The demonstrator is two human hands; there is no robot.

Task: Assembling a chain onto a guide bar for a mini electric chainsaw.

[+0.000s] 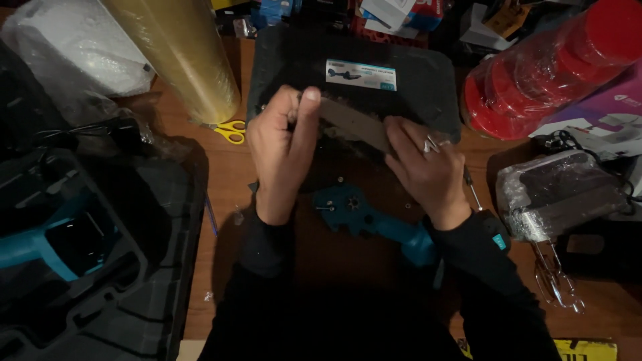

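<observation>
- A flat grey-brown bar (353,122), seemingly a saw's guide bar though the dim light leaves that uncertain, is being held between both hands above the middle of the bench (348,267)
- The left hand (284,150) is being clenched round the bar's left end, thumb pressed along the top edge
- The right hand (424,167), ringed, is being laid on the bar's right end with fingers curled over it, grasping it
- The bar is best being kept level and pinched by its flat faces, fingers off the edges, judging by the thin profile
- The teal power-tool body (374,220) is lying just below the hands, its cover off and small screws scattered beside it; these are best being kept away from the sleeves
- A screwdriver (472,194) is lying just right of the right wrist
- The wooden bench is being crowded: a black tool case (354,67) behind, an open case (87,254) to the left, yellow-handled scissors (232,130), a film roll (177,53), wrapped red containers (548,73), a mixer (558,194)
- The room is being lit dimly
</observation>
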